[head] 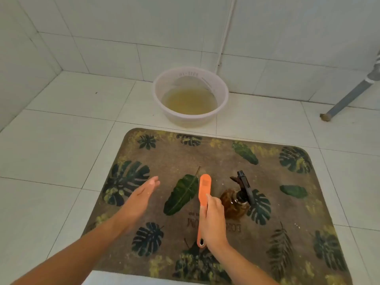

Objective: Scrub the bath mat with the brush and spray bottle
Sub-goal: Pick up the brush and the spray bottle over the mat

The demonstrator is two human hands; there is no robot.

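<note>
A brown bath mat [205, 157] printed with dark green leaves lies on the tiled floor. My right hand [212, 221] grips the handle of an orange brush [204, 188], whose head points away from me over the mat's middle. Just right of the brush, an amber spray bottle [234, 204] with a black trigger head lies on the mat. My left hand [141, 196] hovers over the mat's left part, fingers straight and held together, holding nothing.
A white plastic basin [223, 87] of yellowish water stands on the floor beyond the mat, near the tiled wall. A grey metal leg [347, 97] slants down to the floor at the far right. White floor tiles surround the mat.
</note>
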